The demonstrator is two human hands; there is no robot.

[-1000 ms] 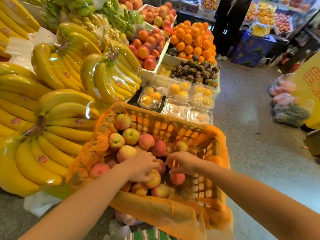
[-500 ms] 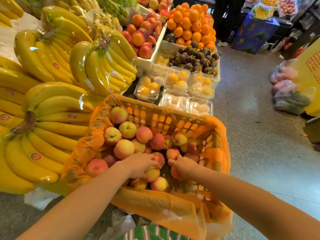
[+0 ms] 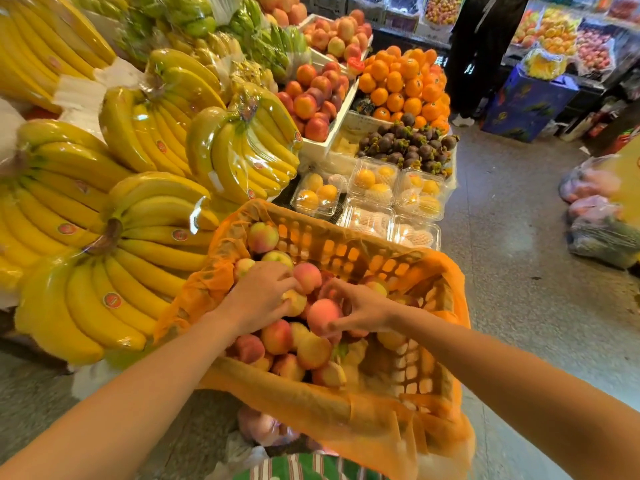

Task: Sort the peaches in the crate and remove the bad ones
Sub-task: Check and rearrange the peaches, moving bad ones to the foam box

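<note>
An orange plastic crate (image 3: 349,252), lined with orange netting, holds several pink-yellow peaches, mostly heaped on its left side. My left hand (image 3: 261,296) lies over the pile near the crate's left wall, its fingers curled on a yellowish peach (image 3: 294,301). My right hand (image 3: 360,308) is in the crate's middle and grips a pink peach (image 3: 322,317) between thumb and fingers, slightly above the fruit below. More peaches (image 3: 277,337) lie against the near wall. The crate's right part shows bare netting.
Bagged banana bunches (image 3: 114,237) press against the crate's left. Behind it sit clear fruit boxes (image 3: 374,181), mangosteens (image 3: 408,147), oranges (image 3: 405,84) and a nectarine tray (image 3: 311,98). Grey floor (image 3: 519,271) runs to the right, with bagged produce (image 3: 599,216). A bag of peaches (image 3: 263,427) lies below the crate.
Both hands have moved farther into the crate. My right hand has lifted a pink peach clear of the pile; my left hand has shifted from a near peach to fruit farther back.
</note>
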